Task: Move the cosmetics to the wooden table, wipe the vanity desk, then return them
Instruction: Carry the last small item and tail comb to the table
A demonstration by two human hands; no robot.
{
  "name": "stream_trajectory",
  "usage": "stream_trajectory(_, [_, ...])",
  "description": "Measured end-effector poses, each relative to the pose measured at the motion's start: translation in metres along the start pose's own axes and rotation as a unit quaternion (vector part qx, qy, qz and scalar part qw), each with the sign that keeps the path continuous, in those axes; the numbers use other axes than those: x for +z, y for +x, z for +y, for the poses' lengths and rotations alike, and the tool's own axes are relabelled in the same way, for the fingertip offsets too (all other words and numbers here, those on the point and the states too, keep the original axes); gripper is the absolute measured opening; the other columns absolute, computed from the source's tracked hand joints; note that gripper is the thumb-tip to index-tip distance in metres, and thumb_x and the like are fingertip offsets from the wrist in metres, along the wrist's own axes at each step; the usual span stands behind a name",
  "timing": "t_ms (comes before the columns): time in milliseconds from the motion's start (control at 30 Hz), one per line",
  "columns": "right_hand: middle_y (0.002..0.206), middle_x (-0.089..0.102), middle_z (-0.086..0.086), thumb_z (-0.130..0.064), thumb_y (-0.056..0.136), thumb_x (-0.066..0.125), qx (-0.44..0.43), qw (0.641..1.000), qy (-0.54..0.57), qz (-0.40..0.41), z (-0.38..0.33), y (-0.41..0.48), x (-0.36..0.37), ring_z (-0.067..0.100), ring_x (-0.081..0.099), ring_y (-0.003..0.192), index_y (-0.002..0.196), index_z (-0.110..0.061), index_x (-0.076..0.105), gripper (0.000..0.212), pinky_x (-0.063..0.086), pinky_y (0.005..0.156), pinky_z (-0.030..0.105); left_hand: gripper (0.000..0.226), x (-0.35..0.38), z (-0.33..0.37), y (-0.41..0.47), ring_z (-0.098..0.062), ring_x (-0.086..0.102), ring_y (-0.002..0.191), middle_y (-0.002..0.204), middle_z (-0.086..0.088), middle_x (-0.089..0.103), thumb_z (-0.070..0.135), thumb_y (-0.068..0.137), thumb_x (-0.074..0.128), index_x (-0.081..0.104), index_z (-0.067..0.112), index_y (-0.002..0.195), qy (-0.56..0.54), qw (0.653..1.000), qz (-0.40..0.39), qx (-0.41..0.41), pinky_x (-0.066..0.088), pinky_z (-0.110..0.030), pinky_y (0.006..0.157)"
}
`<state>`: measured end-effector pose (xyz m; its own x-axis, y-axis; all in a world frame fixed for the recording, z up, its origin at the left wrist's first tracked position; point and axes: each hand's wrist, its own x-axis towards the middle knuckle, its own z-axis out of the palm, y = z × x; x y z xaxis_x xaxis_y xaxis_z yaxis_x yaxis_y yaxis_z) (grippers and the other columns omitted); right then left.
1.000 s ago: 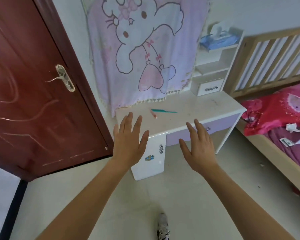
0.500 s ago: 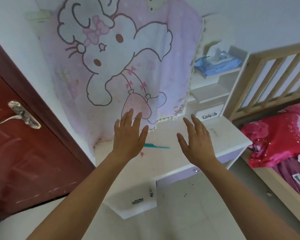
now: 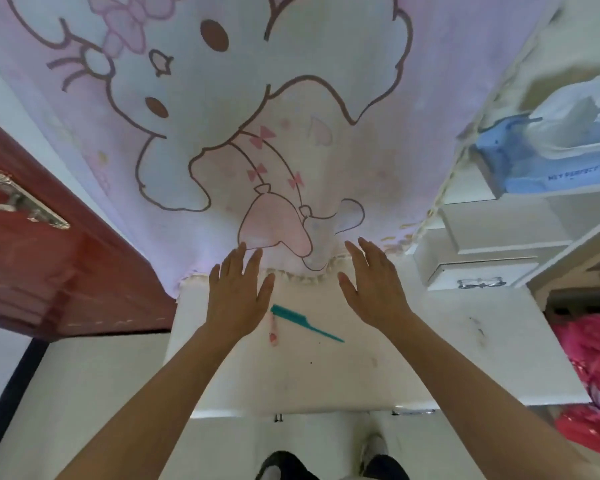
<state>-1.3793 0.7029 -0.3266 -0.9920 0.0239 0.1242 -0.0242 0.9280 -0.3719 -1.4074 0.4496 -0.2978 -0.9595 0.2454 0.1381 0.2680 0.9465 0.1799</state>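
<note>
White vanity desk [image 3: 413,368] bearing teal comb [image 3: 302,322], pink stick [image 3: 273,329]; left hand [image 3: 238,292], right hand [image 3: 374,289] above, fingers straight, holding nothing.

One teal plastic tail comb [image 3: 305,324] and one small pink stick [image 3: 273,328] lie on the white counter [image 3: 430,362]. There is also one blue pack of tissues [image 3: 520,166] and one pink cartoon-printed cloth [image 3: 368,161].

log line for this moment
left hand open | right hand open | both over vanity desk | teal comb, pink stick on desk
</note>
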Motion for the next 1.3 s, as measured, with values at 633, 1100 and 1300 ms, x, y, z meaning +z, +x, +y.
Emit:
stream_trajectory(633, [0.106,0.059,0.01,-0.031,0.095,0.06,0.094,0.968,-0.015,-0.232,-0.012,-0.028,0.18,0.03,0.058,0.093,0.124,-0.012,0.061,0.035,0.052,0.067,0.039,0.065,0.18,-0.049,-0.015,-0.03,0.048,0.109,0.125,-0.012,0.044,0.034,0.091,0.057,0.027,0.014,0.145,-0.12,0.946,-0.264,-0.146,0.048,-0.042,0.087])
stream_trajectory(1100, [0.111,0.052,0.005,-0.03,0.105,0.04,0.114,0.956,0.021,-0.269,-0.031,0.015,0.144,0.023,0.054,0.092,0.115,-0.011,0.052,0.025,0.042,0.07,0.03,0.048,0.13,-0.069,0.004,-0.025,0.05,0.074,0.101,-0.003,0.044,0.003,0.084,0.051,0.044,0.016,0.13,-0.191,0.956,-0.166,-0.146,0.045,-0.033,0.061])
stream_trajectory(1300, [0.105,0.054,0.007,-0.025,0.103,0.047,-0.016,0.977,0.098,-0.189,-0.066,0.065,0.088,0.025,0.056,0.089,0.107,-0.01,0.052,0.017,0.045,0.072,0.033,0.05,0.045,-0.072,0.012,-0.032,0.057,0.076,0.104,-0.011,0.053,-0.001,0.078,0.057,0.051,0.013,0.126,-0.165,0.966,0.014,-0.2,0.048,-0.035,0.061])
